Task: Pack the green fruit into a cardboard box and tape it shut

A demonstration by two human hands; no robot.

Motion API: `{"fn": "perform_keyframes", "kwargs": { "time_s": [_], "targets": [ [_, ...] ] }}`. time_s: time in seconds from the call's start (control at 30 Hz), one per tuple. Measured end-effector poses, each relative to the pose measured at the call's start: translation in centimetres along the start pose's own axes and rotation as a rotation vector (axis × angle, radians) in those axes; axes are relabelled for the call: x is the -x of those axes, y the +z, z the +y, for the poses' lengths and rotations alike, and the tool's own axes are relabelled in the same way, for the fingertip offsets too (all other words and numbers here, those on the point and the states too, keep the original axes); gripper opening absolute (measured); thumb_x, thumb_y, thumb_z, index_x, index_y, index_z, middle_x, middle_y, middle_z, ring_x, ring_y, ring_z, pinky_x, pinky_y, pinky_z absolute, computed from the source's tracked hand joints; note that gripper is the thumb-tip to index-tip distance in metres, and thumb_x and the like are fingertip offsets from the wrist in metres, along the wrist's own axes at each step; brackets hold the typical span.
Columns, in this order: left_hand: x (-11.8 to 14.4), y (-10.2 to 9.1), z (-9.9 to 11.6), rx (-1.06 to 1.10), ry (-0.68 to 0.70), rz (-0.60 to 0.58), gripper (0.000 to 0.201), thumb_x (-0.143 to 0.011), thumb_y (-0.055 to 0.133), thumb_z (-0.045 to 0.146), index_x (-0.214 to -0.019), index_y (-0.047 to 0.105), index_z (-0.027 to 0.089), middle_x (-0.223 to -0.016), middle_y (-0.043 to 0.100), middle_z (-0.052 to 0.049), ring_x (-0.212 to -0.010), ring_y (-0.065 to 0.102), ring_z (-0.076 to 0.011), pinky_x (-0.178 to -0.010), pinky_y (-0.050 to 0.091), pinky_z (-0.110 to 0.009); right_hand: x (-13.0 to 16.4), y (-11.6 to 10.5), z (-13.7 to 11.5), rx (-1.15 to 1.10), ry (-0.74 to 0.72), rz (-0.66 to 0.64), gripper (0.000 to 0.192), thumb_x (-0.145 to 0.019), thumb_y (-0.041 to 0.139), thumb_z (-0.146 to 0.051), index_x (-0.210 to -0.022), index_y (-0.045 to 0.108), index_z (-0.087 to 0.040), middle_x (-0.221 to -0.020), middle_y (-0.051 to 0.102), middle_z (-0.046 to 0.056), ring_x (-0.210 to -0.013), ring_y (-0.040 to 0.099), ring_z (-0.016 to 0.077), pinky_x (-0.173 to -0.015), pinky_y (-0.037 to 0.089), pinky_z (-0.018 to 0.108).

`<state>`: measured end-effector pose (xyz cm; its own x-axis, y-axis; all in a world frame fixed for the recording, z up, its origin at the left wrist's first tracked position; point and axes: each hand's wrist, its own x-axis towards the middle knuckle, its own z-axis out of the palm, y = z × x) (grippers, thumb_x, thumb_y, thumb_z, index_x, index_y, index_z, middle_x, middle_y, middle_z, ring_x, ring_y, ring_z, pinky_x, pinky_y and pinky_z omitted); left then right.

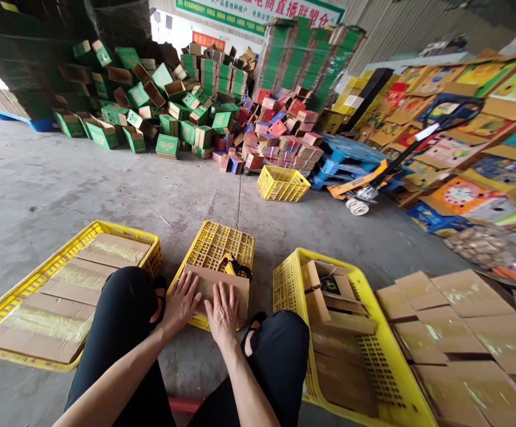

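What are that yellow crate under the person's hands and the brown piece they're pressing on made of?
The yellow crate looks like moulded plastic: uniform bright colour and a regular grid of holes. The brown piece under the left hand and right hand looks like plain matte cardboard, dull tan with a straight folded edge; whether it is corrugated cannot be told from here.

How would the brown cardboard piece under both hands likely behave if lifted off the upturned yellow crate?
The cardboard piece looks thin and flat, so probably light and somewhat bendy. Under the left hand and right hand, it may slide on the perforated crate.
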<state>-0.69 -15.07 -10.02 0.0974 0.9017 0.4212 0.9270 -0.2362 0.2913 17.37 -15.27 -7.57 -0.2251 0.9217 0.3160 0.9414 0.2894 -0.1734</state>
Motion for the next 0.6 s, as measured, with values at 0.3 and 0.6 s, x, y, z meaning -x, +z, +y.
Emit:
{"fn": "perform_keyframes", "kwargs": {
  "time_s": [0.3,0.6],
  "targets": [
    [2.2,-0.7,1.2,0.051,0.179,-0.054,0.049,-0.109,0.041,0.034,-0.155,0.054,0.021,-0.162,0.051,-0.010,-0.153,0.041,-0.0302,-0.122,0.041,-0.049,-0.7,-0.4,-0.7,-0.054,0.008,-0.068,0.051,-0.110,0.044,-0.043,-0.158,0.052,-0.027,-0.163,0.049,0.007,-0.152,0.038,0.0455,-0.117,0.033,0.075],
    [1.3,-1.3,-1.4,0.080,0.084,-0.026,0.045,-0.108,0.041,0.034,-0.147,0.057,0.017,-0.150,0.060,-0.013,-0.145,0.049,-0.0297,-0.119,0.047,-0.047,0.8,-0.4,-1.6,-0.126,-0.119,-0.070,0.045,-0.108,0.045,-0.026,-0.150,0.060,-0.019,-0.154,0.060,0.011,-0.148,0.048,0.0336,-0.123,0.034,0.063]
  ]
}}
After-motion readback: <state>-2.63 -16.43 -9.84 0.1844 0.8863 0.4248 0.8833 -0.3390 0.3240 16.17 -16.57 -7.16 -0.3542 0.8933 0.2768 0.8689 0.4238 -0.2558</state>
